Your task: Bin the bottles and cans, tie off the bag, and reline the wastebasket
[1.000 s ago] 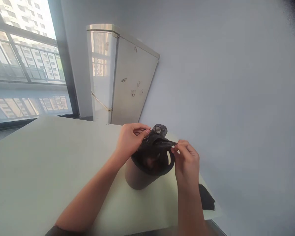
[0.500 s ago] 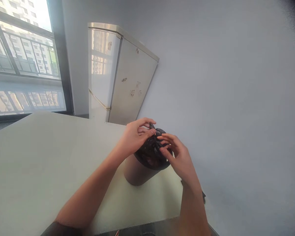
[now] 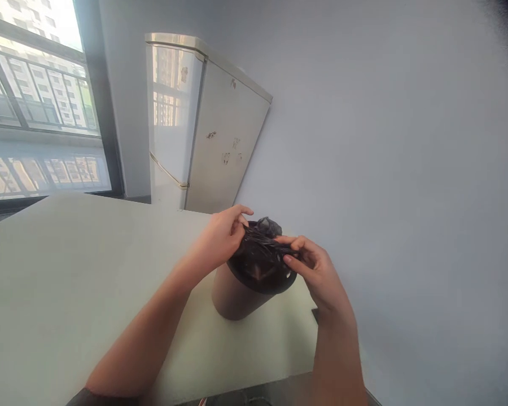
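Note:
A small round bin (image 3: 232,296) stands on the pale table (image 3: 80,270) near its far right corner. A black plastic bag (image 3: 260,262) lines the bin, and its top is gathered above the rim. My left hand (image 3: 220,239) pinches the bag's gathered part on the left side. My right hand (image 3: 311,268) grips a twisted strand of the same bag on the right. Both hands hover just over the bin's mouth, with the strand stretched between them.
A tall white fridge (image 3: 195,129) stands behind the table against the grey wall (image 3: 385,169). A large window (image 3: 34,113) fills the left side. The table's near edge runs along the bottom, and a dark thing peeks out by my right wrist.
My right hand went from pinching a bag handle on the right to meeting the left hand, then pulled back a little. The bag's top is now twisted tight between both hands.

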Tool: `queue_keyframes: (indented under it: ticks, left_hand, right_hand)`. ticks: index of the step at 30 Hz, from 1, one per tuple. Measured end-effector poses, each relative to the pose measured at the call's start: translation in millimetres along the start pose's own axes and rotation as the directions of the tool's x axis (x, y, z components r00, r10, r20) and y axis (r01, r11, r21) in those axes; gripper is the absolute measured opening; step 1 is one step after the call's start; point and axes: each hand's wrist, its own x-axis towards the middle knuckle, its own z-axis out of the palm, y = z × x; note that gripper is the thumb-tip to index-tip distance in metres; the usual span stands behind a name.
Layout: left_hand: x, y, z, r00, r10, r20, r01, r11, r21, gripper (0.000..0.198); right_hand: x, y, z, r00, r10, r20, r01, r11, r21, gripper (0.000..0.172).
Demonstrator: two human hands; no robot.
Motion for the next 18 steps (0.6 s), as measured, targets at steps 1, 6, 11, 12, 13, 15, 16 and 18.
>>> queue_keyframes:
  ticks: [1, 6, 11, 12, 13, 15, 16, 18]
  left_hand:
    - [1, -1, -2.7, 0.999, -0.003, -0.041, 0.004, 1.0, 0.005, 0.035]
    - [1, 2, -17.5, 1.0, -0.007, 0.019, 0.008, 0.998, -0.063, 0.027]
    - [2, 5, -17.3, 0.992, 0.08, 0.097, -0.082, 0.996, 0.021, 0.027]
    - [3, 5, -14.7, 0.995, 0.101, 0.025, -0.1, 0.995, -0.026, 0.03]
    - [4, 5, -11.4, 0.993, 0.111, -0.042, -0.115, 0.988, -0.104, 0.03]
    - [6, 5, -3.6, 0.988, 0.093, -0.124, -0.129, 0.937, -0.325, 0.026]
    - [7, 6, 0.3, 0.987, 0.073, -0.143, -0.129, 0.887, -0.443, 0.026]
    - [9, 6, 6.1, 0.983, 0.037, -0.182, -0.145, 0.767, -0.625, 0.031]
  right_hand:
    - [-1, 2, -4, 0.999, 0.014, -0.04, -0.012, 0.999, 0.053, 0.029]
    - [-1, 13, -18, 0.982, 0.061, -0.181, -0.004, 0.954, 0.301, 0.025]
    - [3, 21, -14, 0.926, -0.038, -0.376, 0.085, 0.99, 0.109, 0.037]
    - [3, 21, -13, 0.898, -0.103, -0.428, 0.124, 0.992, 0.022, 0.039]
    - [4, 21, -11, 0.866, -0.175, -0.468, 0.154, 0.985, -0.084, 0.039]
    - [6, 18, -9, 0.821, -0.301, -0.485, 0.207, 0.949, -0.238, 0.038]
    - [7, 18, -9, 0.817, -0.332, -0.471, 0.242, 0.939, -0.243, 0.037]
    - [11, 20, -10, 0.835, -0.341, -0.433, 0.322, 0.939, -0.118, 0.039]
